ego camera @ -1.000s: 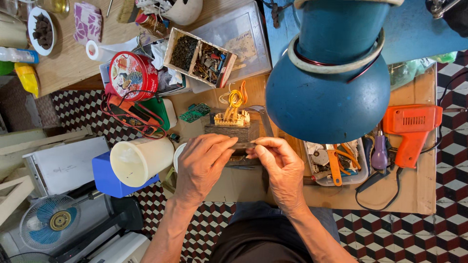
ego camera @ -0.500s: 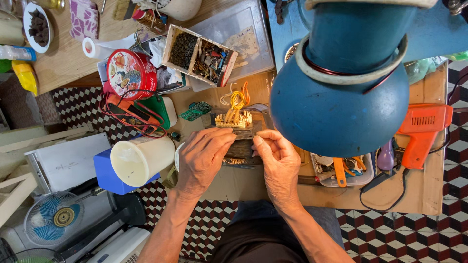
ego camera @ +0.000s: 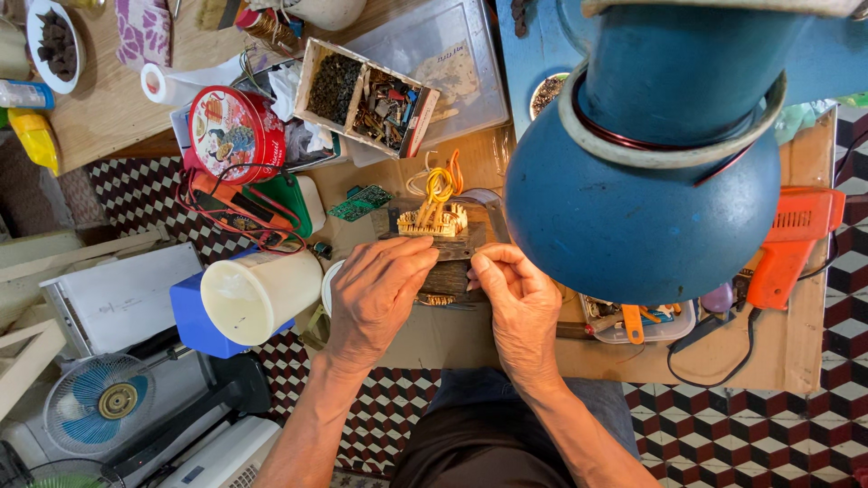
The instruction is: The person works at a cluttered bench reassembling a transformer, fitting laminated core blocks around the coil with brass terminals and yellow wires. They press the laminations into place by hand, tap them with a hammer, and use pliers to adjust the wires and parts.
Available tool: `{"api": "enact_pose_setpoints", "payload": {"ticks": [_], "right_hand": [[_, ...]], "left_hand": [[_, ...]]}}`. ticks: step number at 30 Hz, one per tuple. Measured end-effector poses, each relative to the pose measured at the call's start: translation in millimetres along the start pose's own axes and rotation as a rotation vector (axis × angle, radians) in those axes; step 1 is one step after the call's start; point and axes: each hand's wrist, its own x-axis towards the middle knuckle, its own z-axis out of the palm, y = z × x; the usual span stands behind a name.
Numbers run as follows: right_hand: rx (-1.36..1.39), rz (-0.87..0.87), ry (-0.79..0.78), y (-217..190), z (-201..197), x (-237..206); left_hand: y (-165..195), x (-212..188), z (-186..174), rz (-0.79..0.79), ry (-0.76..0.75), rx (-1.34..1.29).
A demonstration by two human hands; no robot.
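Since half a second ago your hands have barely shifted; only the view has tilted a little, and the transformer sits where it was, near the middle of the bench, just beside the blue lamp. Your left hand lies closed over its near left side, fingers curled on the dark core, while your right hand pinches at its right edge, though what the fingertips hold is too small to tell. A white cup hangs off the bench's left edge.
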Motion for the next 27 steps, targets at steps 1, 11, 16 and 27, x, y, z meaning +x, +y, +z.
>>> {"api": "enact_pose_setpoints", "payload": {"ticks": [1, 11, 16, 27], "right_hand": [[0.008, 0.005, -0.006, 0, 0, 0], [-0.004, 0.023, -0.045, -7, -1, 0], [0.019, 0.029, -0.015, -9, -2, -4], [-0.135, -0.128, 0.196, 4, -93, -6]], "left_hand": [[0, 0, 0, -0.004, 0.000, -0.003], [0, -1, 3, -0.036, 0.011, -0.004], [-2, -4, 4, -0.046, 0.030, -0.013], [-4, -21, 2, -0.201, 0.095, -0.110]]}}
